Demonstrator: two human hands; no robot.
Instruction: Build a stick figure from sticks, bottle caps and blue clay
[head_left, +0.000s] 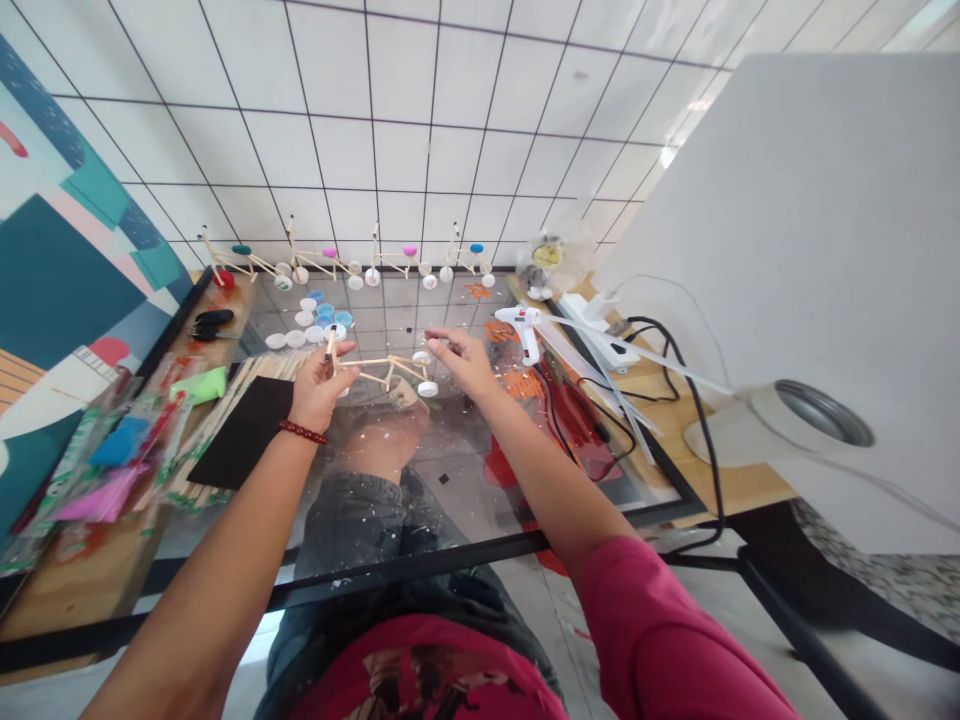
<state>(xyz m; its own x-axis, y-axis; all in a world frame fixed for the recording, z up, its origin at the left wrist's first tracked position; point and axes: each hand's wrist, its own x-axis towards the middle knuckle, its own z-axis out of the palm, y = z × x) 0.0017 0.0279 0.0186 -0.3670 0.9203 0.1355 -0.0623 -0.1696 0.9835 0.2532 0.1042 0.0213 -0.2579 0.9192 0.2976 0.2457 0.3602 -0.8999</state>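
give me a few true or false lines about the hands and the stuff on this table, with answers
1. The left hand grips a stick-and-cap model. True.
2. The right hand holds a white hot glue gun. False: the fingers are spread and the gun lies apart, off to the right.
3. A red beaded bracelet is on the right wrist. False: it is on the left wrist.
4. Four other stick-and-cap models sit in a row beyond the hands. True.
5. The loose bottle caps are all blue. False: they are a mix of white and blue.
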